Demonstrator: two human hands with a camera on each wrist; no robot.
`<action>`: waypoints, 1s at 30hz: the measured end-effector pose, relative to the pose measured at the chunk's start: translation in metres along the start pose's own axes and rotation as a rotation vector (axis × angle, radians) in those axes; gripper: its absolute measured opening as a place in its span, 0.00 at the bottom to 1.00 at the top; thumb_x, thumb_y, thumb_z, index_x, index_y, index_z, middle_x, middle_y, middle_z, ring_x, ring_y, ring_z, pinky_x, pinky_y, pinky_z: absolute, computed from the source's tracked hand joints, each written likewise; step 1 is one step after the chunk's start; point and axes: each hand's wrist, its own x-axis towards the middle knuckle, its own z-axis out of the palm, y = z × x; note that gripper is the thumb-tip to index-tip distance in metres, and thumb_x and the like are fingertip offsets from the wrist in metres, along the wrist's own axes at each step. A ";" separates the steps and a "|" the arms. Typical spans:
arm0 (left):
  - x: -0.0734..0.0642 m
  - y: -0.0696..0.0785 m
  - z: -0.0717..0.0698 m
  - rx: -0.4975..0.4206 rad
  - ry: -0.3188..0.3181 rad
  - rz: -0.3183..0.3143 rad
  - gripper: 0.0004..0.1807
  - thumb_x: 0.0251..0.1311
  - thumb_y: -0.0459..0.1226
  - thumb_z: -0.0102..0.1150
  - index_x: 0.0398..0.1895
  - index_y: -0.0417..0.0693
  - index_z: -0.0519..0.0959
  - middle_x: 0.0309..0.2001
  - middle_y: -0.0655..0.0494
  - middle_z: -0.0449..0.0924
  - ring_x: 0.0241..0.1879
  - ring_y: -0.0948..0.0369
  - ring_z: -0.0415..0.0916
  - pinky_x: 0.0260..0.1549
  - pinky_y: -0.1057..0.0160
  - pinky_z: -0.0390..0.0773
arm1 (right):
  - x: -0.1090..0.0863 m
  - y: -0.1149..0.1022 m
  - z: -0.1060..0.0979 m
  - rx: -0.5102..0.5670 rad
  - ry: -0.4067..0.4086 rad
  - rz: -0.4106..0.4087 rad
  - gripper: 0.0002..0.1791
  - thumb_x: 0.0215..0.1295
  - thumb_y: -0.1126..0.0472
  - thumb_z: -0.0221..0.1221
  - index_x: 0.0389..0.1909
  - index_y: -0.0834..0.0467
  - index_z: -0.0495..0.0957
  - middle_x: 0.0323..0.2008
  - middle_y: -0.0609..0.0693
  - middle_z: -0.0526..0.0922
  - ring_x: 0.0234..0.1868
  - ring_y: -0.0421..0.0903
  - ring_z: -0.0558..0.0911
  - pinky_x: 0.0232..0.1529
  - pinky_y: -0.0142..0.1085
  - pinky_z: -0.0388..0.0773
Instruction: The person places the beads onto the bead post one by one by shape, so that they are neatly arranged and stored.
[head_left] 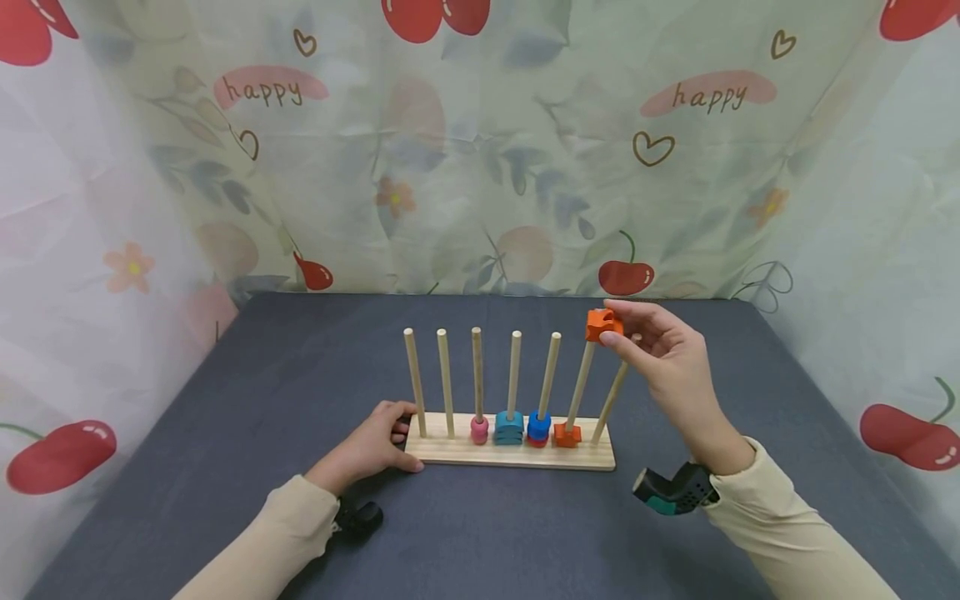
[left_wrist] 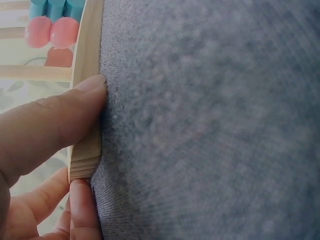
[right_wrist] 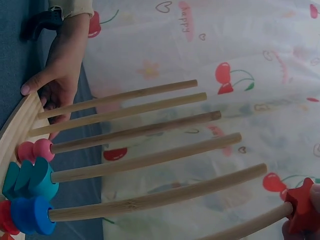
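A wooden peg board (head_left: 487, 452) carries a row of several upright pegs. My left hand (head_left: 367, 440) grips its left end, the thumb (left_wrist: 55, 120) on the front edge and fingers round the end. At the top of the second peg from the right, my right hand (head_left: 675, 362) pinches an orange star bead (head_left: 601, 324); in the right wrist view the peg tip meets this star bead (right_wrist: 301, 207). Another orange star bead (head_left: 567, 436) sits at the foot of that peg. The rightmost peg (head_left: 611, 400) is bare, its top overlapped by my right hand.
Low on the middle pegs sit pink round beads (head_left: 479, 431), teal arched beads (head_left: 508, 428) and a blue bead (head_left: 538, 423) over a red one (head_left: 536, 442). Two bare pegs stand at the left. Dark cloth (head_left: 480, 533) covers the table; a printed curtain (head_left: 480, 167) hangs behind.
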 end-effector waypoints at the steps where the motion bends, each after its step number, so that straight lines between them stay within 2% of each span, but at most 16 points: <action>1: 0.000 0.000 0.000 -0.003 0.000 -0.006 0.44 0.38 0.30 0.79 0.64 0.38 0.68 0.55 0.44 0.64 0.52 0.53 0.70 0.55 0.52 0.74 | 0.000 0.001 0.001 -0.013 -0.003 0.007 0.20 0.63 0.66 0.62 0.56 0.62 0.78 0.44 0.39 0.83 0.41 0.37 0.80 0.41 0.23 0.78; 6: 0.000 -0.001 0.000 -0.001 -0.004 -0.005 0.45 0.38 0.31 0.79 0.64 0.37 0.68 0.54 0.44 0.64 0.52 0.53 0.70 0.55 0.52 0.74 | -0.001 0.004 0.003 -0.075 -0.042 0.016 0.20 0.62 0.64 0.64 0.56 0.60 0.79 0.41 0.37 0.84 0.31 0.40 0.75 0.29 0.26 0.73; 9: 0.000 -0.002 0.000 -0.005 -0.005 -0.002 0.45 0.38 0.30 0.79 0.64 0.37 0.68 0.54 0.44 0.64 0.52 0.53 0.70 0.56 0.52 0.74 | -0.001 0.009 0.003 -0.085 -0.069 0.023 0.20 0.61 0.64 0.65 0.55 0.59 0.79 0.41 0.37 0.83 0.30 0.40 0.75 0.27 0.27 0.73; 17: -0.001 -0.001 -0.001 -0.002 -0.007 -0.009 0.45 0.39 0.31 0.79 0.64 0.37 0.67 0.54 0.44 0.64 0.52 0.53 0.70 0.56 0.51 0.74 | -0.006 0.024 0.004 -0.053 -0.093 0.117 0.19 0.60 0.63 0.66 0.52 0.60 0.77 0.42 0.39 0.81 0.39 0.36 0.82 0.40 0.26 0.80; 23: -0.001 -0.001 -0.001 0.000 -0.006 -0.009 0.45 0.39 0.31 0.79 0.64 0.38 0.67 0.55 0.44 0.64 0.53 0.53 0.71 0.56 0.51 0.74 | -0.014 0.039 0.007 -0.076 -0.126 0.223 0.19 0.60 0.60 0.67 0.49 0.64 0.76 0.39 0.37 0.84 0.38 0.36 0.84 0.41 0.29 0.80; 30: 0.000 0.000 -0.001 -0.005 -0.007 -0.012 0.45 0.38 0.31 0.79 0.64 0.38 0.67 0.55 0.44 0.64 0.52 0.53 0.70 0.56 0.51 0.74 | -0.031 0.063 0.010 -0.120 -0.190 0.347 0.21 0.58 0.58 0.68 0.48 0.64 0.77 0.42 0.55 0.86 0.39 0.38 0.82 0.41 0.33 0.79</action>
